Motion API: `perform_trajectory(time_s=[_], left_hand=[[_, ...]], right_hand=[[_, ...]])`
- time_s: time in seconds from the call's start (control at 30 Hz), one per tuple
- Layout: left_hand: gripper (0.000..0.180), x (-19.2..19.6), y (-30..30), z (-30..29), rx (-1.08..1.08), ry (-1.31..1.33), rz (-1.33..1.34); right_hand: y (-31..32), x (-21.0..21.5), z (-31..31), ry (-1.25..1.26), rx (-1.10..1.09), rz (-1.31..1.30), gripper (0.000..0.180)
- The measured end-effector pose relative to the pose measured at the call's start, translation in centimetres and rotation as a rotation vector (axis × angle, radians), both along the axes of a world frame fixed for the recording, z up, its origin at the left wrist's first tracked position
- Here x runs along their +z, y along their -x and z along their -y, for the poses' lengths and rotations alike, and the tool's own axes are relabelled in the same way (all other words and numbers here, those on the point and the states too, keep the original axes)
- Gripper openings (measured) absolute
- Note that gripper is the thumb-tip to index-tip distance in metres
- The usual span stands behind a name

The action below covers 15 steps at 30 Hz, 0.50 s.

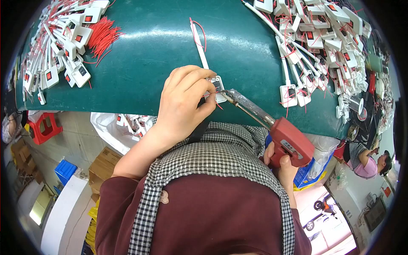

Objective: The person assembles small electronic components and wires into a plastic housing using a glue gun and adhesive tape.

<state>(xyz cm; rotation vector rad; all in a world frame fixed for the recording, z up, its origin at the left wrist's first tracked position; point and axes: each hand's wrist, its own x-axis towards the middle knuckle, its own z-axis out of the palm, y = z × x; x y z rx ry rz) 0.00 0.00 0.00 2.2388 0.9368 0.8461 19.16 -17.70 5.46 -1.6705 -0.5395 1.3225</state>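
Observation:
On the green tabletop, near its front edge, lies a white plastic housing [219, 83] with a dark switch in it. A long white tube [199, 44] with a red wire at its far end runs away from it. My left hand [182, 102] is closed over the housing, thumb and fingertips pinching a thin red wire [218, 92]; its fingers hide part of the housing. My right hand [282, 163] is wrapped round the grip of a red soldering gun [292, 142]. The gun's metal tip reaches the housing beside my left fingertips.
Piles of similar white housings [51, 76] with red switches lie at the left, and more housings [314, 38] at the right. A bundle of red wires [103, 36] lies by the left pile. A solder spool [356, 105] stands far right. Another person [367, 163] is beyond.

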Motion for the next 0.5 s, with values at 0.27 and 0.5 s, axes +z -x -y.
perform_trajectory(time_s=[0.27, 0.5], left_hand=[[0.016, -0.1, -0.1, -0.1, -0.002, 0.019, 0.01], [0.019, 0.2, 0.3, -0.3, -0.014, -0.013, -0.016]], right_hand=[[0.0, 0.4, -0.7, -0.099, -0.155, -0.068, 0.074], [-0.6, -0.2, -0.1, -0.097, -0.173, -0.034, 0.079]])
